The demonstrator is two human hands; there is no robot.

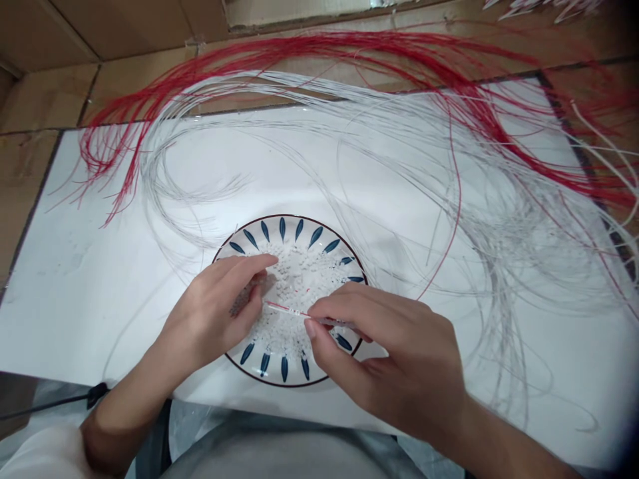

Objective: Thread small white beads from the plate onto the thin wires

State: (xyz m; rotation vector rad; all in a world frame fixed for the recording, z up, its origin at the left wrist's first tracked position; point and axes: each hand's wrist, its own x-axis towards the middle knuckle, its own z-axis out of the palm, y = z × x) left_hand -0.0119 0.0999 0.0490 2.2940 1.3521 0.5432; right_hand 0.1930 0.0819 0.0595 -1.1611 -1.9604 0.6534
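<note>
A white plate (pixel 284 378) with blue leaf marks and a dark rim carries a heap of small white beads (pixel 289 273). My right hand (pixel 387 349) is over the plate's right side, thumb and forefinger pinching thin red and white strands (pixel 279 307). Their tips point left, and a few white beads sit on them just beyond my fingertips. Over the left side of the plate, my left hand (pixel 212 313) has its forefinger stretched out and its thumb apart, close to the strand tips. Its other fingers are partly hidden.
A bundle of long red strands (pixel 309 43) arcs across the far side of the white board (pixel 90 279). Several white strands (pixel 239 83) curve below it and tangle at the right. Brown cardboard (pixel 50 100) lies behind. A black cable (pixel 50 404) is at lower left.
</note>
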